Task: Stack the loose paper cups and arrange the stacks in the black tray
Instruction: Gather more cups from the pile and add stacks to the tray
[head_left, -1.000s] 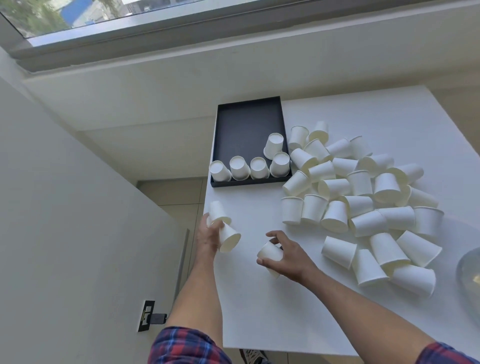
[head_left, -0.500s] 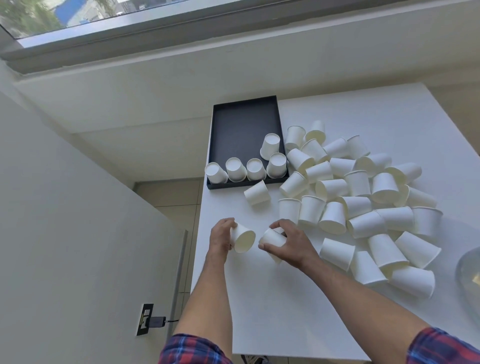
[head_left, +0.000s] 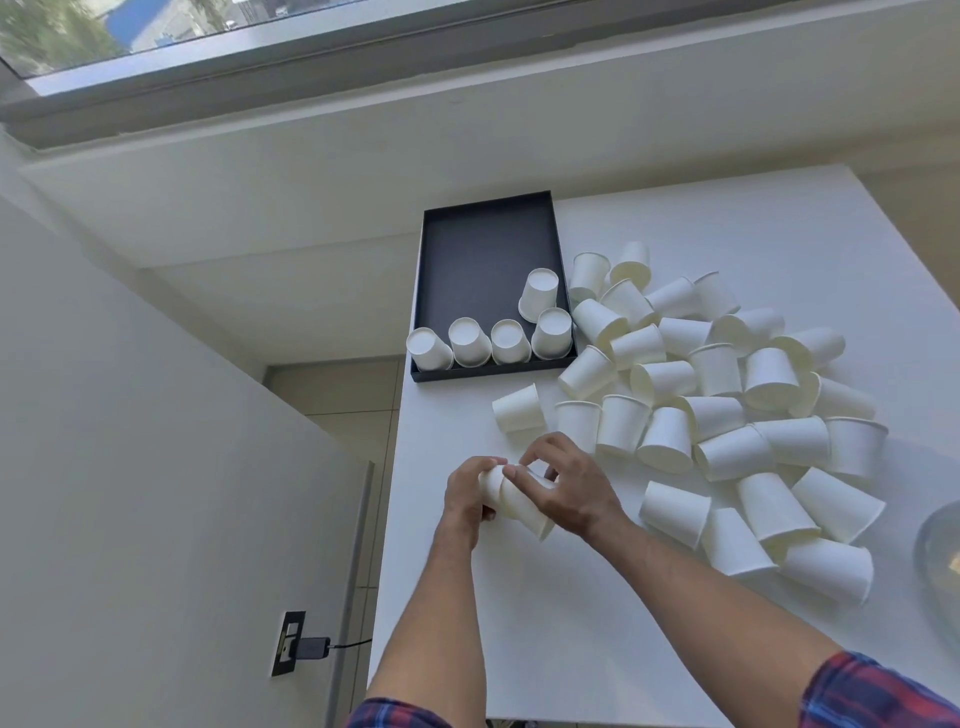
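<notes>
My left hand (head_left: 467, 496) and my right hand (head_left: 566, 491) meet over the near left of the white table (head_left: 561, 613), both closed on white paper cups (head_left: 514, 501) that are pushed together into one short stack lying on its side. A single loose cup (head_left: 517, 409) lies just beyond my hands. The black tray (head_left: 485, 260) sits at the table's far left corner; several upside-down cup stacks (head_left: 493, 340) stand along its near wall and one more at its right side. A big heap of loose cups (head_left: 727, 395) covers the table to the right.
A glass bowl (head_left: 937, 551) is cut off by the right edge. The table's left edge drops to a tiled floor beside a white wall with a socket and plugged charger (head_left: 291, 644). A window ledge runs behind the table.
My two hands, each holding a cup and apart before, have come together and the cups are now nested. One cup left my left hand and lies loose in front of the tray.
</notes>
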